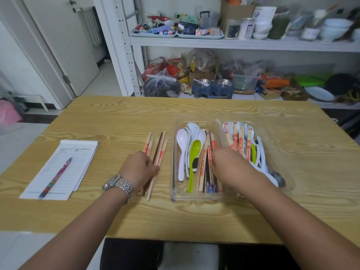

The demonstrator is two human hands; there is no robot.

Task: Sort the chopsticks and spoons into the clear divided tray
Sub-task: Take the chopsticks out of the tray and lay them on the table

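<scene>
**A:** How will these handle for us?

**B:** The chopsticks are light, stiff and thin, and we expect them to roll. We'd take them as a bunch, near the middle. The spoons look like smooth plastic, light and probably slippery, so we'd lift them by the handle.

**A:** Where is everything?

**B:** One bunch of chopsticks lies on the table, just left of the tray. Both of the tray's compartments hold spoons and chopsticks mixed together.

**A:** And our hands?

**B:** Our left hand has its fingers curled round the near part of the bunch on the table. Our right hand is down in the tray's left compartment, fingers bent onto the chopsticks there. The back of the hand hides its fingertips, so we cannot tell whether it holds one.
</scene>
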